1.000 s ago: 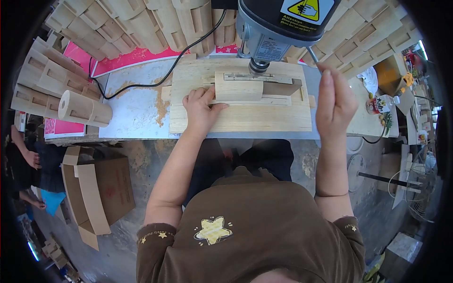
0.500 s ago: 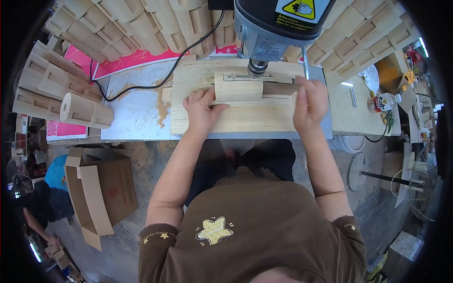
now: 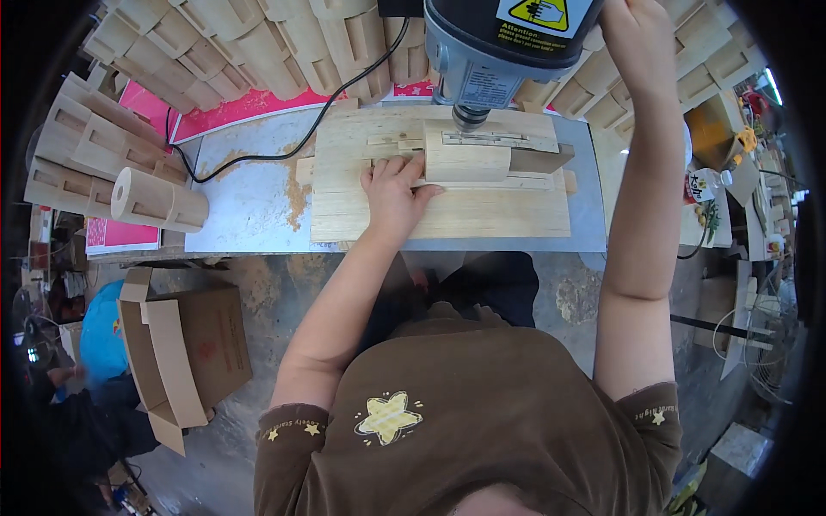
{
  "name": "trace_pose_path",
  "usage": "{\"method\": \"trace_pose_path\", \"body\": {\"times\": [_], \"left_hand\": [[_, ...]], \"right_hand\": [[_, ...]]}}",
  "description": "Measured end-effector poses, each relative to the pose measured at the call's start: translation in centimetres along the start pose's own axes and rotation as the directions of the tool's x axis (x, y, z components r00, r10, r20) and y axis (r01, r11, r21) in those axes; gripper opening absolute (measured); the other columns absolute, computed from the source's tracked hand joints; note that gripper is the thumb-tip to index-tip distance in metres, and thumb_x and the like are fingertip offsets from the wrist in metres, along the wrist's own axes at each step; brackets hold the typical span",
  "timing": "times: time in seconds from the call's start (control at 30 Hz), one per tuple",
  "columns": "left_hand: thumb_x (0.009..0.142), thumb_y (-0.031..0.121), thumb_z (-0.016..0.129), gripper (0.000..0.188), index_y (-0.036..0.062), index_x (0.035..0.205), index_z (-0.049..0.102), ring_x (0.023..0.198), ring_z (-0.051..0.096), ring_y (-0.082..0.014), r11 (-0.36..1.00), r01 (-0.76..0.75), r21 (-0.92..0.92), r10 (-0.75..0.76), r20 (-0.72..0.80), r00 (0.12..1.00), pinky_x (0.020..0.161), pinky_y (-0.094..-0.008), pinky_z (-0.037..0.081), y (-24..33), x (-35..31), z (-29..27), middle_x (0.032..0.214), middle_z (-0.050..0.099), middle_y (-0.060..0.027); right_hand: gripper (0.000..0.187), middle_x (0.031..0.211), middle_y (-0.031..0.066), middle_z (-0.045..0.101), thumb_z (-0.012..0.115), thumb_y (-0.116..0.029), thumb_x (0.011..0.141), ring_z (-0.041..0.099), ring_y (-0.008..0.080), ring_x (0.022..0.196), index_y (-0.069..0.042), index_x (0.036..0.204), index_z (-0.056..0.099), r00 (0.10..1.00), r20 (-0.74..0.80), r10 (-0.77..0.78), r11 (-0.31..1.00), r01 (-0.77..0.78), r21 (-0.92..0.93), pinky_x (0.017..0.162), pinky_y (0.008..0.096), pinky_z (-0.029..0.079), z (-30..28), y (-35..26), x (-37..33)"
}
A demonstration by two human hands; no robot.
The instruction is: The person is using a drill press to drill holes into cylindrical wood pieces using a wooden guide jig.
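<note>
A pale, round-topped wooden block (image 3: 467, 162) lies in a slot on a flat wooden board (image 3: 499, 211). My left hand (image 3: 397, 193) is closed on its left end, fingers bent against it and thumb along the front. A brownish flat-sided piece (image 3: 542, 160) adjoins the block's right end, and a thin slotted strip (image 3: 486, 138) runs behind its top. Over the strip stands the chuck (image 3: 470, 118) of a drill press (image 3: 486, 64). My right hand (image 3: 638, 43) is raised beside the drill head, fingers curled; the upper edge and the machine hide what they hold.
Stacks of notched wooden cylinders (image 3: 249, 43) line the back and both sides. One cylinder (image 3: 159, 201) lies at the bench's left, near a black cable (image 3: 258, 159) and sawdust. A bottle (image 3: 705, 184) stands right. An open carton (image 3: 202, 344) is on the floor; another person (image 3: 95, 421) is lower left.
My right hand has risen from the block's right end to beside the drill head. The lever seen near it no longer shows. The block and adjoining piece have slid right with my left hand.
</note>
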State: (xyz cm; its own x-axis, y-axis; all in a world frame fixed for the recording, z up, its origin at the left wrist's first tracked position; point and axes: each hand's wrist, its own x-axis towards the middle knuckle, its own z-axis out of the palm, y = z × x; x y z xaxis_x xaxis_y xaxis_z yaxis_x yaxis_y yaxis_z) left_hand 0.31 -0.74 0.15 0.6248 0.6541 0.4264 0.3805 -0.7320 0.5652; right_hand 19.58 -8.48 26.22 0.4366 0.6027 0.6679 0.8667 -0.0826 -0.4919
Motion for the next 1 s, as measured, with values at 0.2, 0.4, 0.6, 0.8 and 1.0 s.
{"method": "trace_pose_path", "body": {"times": [0.2,0.4,0.6,0.8,1.0], "left_hand": [[0.061,0.028,0.077,0.050,0.0139,0.107,0.064,0.090,0.051,-0.0244,1.000,0.012,0.004,-0.012,-0.008,1.000,0.087,-0.0449,0.029,-0.2,-0.2,-0.2,0.086,0.056,-0.0031],[0.061,0.028,0.078,0.049,0.0138,0.106,0.065,0.091,0.050,-0.0238,1.000,-0.005,-0.026,0.005,-0.023,1.000,0.087,-0.0453,0.029,0.3,0.1,-0.1,0.086,0.056,-0.0030],[0.060,0.028,0.078,0.051,0.0140,0.107,0.065,0.091,0.051,-0.0242,1.000,-0.006,-0.001,0.006,-0.024,1.000,0.087,-0.0452,0.030,0.1,0.1,0.3,0.086,0.056,-0.0030],[0.062,0.029,0.078,0.050,0.0111,0.106,0.065,0.087,0.052,-0.0236,1.000,-0.012,-0.006,0.012,-0.029,1.000,0.088,-0.0440,0.029,0.0,0.0,0.0,0.084,0.057,-0.0035],[0.055,0.032,0.081,0.056,0.0124,0.106,0.065,0.096,0.050,-0.0253,0.994,0.094,-0.048,-0.092,0.033,0.995,0.089,-0.0462,0.030,0.3,0.5,-0.9,0.091,0.058,-0.0041]], "right_hand": [[0.018,0.058,0.0027,0.048,0.054,-0.013,0.088,0.043,0.0087,0.052,0.000,0.079,0.062,1.000,-0.011,-0.015,0.999,0.016,0.039,0.050,0.0230,0.034,-0.8,0.4,-7.7],[0.007,0.065,0.0073,0.058,0.057,-0.005,0.082,0.052,0.0182,0.057,0.000,0.080,0.063,0.986,-0.163,-0.034,0.991,0.054,0.121,0.057,0.0294,0.040,2.7,2.6,-14.1],[0.014,0.077,0.0079,0.062,0.057,-0.002,0.080,0.055,0.0231,0.066,-0.001,0.093,0.062,0.962,-0.178,-0.207,0.973,0.222,0.067,0.070,0.0345,0.041,7.0,7.1,-16.3],[0.011,0.071,0.0065,0.056,0.056,-0.002,0.080,0.051,0.0234,0.064,0.000,0.088,0.062,0.939,-0.186,-0.290,0.949,0.307,0.068,0.066,0.0349,0.041,5.9,6.6,-15.3],[0.023,0.055,-0.0029,0.046,0.052,-0.018,0.091,0.041,0.0029,0.053,0.001,0.085,0.063,0.954,-0.280,-0.104,0.981,0.145,0.129,0.048,0.0201,0.031,1.2,1.8,-5.4]]}}
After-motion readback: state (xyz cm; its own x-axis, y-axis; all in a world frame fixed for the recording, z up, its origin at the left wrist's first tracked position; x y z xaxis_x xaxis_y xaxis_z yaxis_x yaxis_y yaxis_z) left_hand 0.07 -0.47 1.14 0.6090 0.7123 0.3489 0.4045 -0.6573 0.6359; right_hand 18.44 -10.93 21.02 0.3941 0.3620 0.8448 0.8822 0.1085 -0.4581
